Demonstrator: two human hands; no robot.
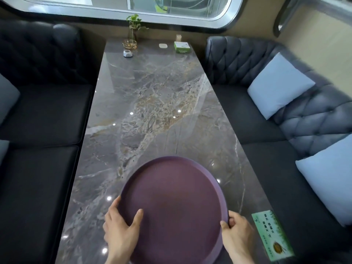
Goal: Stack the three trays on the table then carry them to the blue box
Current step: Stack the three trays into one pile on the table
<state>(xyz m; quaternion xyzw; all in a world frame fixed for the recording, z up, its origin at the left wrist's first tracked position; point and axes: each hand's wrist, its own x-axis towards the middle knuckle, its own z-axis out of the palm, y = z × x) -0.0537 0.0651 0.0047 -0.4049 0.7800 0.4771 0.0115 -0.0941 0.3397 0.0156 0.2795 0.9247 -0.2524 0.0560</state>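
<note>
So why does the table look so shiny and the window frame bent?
Head view: small white glints on the polished table are reflected ceiling lights; the wide-angle lens bows the window frame and stretches the sofa at the right edge, which is slightly smeared; the tray stays fairly sharp.

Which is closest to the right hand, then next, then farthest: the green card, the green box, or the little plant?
From the right hand:
1. Green card, just right of the hand at the near table edge.
2. Green box, at the table's far end.
3. Little plant, beyond it by the window, far left.
</note>
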